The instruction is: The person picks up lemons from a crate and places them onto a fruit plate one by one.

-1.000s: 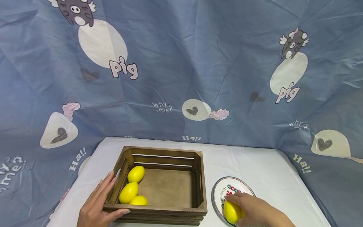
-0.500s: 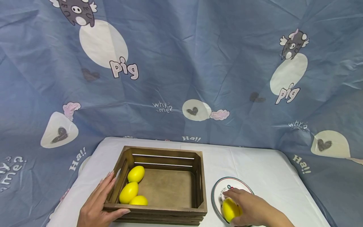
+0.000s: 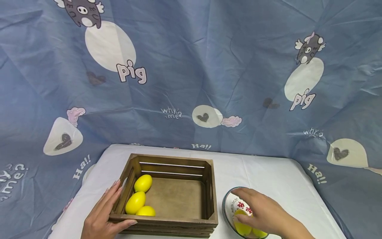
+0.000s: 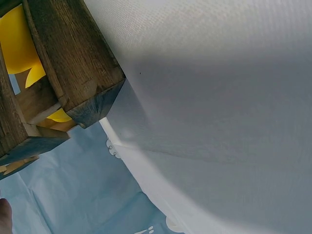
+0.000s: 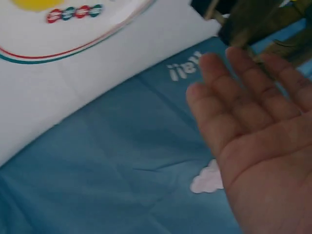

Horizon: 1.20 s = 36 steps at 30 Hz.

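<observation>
Right hand [image 3: 262,210] is now lifted off lemon [image 3: 243,228], fingers loosely extended, gripping nothing. This lemon and second lemon [image 3: 259,233] lie on white plate [image 3: 229,205]. Left hand [image 3: 100,214], fingers straight, rests against wooden crate [image 3: 173,226]; three lemons [image 3: 135,203] inside.

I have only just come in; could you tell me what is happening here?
A person is handling things at a white table. The left hand rests on the near left corner of a wooden crate, where three yellow lemon-like pieces lie along the left side. The right hand is open over a round plate to the right of the crate, with at least two more yellow pieces there; whether it touches them is not clear.
</observation>
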Each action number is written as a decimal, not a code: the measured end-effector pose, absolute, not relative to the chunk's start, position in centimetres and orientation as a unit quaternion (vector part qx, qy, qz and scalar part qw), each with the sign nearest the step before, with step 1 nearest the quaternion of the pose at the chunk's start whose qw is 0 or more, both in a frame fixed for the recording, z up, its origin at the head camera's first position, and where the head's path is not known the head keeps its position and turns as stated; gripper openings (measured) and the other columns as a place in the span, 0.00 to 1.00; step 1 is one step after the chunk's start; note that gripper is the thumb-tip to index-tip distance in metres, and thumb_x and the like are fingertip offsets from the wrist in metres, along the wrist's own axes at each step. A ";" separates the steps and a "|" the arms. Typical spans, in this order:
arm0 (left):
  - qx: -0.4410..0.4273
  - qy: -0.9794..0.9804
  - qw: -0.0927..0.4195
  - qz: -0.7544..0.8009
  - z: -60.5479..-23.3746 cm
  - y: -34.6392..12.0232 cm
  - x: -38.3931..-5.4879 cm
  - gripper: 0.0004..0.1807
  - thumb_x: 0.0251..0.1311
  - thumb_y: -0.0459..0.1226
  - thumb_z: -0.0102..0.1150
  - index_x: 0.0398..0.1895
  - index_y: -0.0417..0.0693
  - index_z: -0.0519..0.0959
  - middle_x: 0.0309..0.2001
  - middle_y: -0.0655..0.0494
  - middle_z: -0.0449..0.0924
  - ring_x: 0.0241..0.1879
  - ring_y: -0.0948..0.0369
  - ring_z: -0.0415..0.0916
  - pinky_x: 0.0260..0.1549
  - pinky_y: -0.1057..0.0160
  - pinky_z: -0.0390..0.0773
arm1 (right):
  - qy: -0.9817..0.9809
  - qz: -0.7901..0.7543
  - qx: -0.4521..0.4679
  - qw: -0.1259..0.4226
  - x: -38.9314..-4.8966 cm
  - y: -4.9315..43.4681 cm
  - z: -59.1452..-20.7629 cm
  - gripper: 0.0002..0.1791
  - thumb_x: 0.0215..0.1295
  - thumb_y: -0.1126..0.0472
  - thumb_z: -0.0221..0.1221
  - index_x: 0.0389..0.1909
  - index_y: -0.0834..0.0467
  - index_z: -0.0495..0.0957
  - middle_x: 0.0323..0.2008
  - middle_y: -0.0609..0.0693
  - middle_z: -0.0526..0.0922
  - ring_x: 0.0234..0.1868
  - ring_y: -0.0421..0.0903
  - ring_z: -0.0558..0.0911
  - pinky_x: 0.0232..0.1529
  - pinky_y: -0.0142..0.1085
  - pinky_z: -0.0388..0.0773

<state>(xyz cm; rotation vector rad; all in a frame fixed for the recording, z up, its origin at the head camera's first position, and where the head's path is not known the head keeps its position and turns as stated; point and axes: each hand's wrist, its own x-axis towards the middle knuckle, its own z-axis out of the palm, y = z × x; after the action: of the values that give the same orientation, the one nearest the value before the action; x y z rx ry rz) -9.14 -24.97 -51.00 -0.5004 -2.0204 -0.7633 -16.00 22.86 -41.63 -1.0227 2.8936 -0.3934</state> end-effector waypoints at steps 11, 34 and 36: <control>-0.209 -0.812 0.446 -0.313 -51.2 -25.3 -9.3 0.55 0.52 0.68 0.71 0.64 0.25 0.77 0.65 0.30 0.75 0.73 0.54 0.68 0.76 0.63 0.62 | 0.914 -0.156 -0.366 -0.080 -16.3 19.6 -38.2 0.24 0.68 0.48 0.70 0.62 0.50 0.81 0.59 0.40 0.84 0.55 0.41 0.84 0.53 0.43 0.89; -0.206 -0.811 0.453 -0.307 -51.2 -25.3 -9.3 0.57 0.53 0.69 0.69 0.65 0.25 0.76 0.65 0.30 0.76 0.74 0.55 0.68 0.76 0.64 0.62 | 0.850 -0.086 -0.519 -0.029 -18.4 7.7 -34.3 0.29 0.66 0.49 0.72 0.65 0.55 0.79 0.59 0.44 0.83 0.56 0.40 0.84 0.53 0.36 0.87; -0.206 -0.810 0.455 -0.306 -51.2 -25.2 -9.3 0.57 0.53 0.69 0.69 0.65 0.24 0.76 0.65 0.30 0.76 0.74 0.56 0.68 0.76 0.64 0.62 | 0.848 -0.070 -0.525 -0.015 -18.7 6.5 -34.5 0.30 0.66 0.47 0.72 0.66 0.54 0.79 0.57 0.43 0.83 0.54 0.39 0.84 0.52 0.33 0.86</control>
<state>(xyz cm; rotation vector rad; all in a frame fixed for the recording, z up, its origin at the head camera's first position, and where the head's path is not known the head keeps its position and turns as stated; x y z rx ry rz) -9.35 -25.19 -51.17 -0.5085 -1.9990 -0.7559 -18.69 6.47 -34.53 -1.6671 2.6900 -0.2210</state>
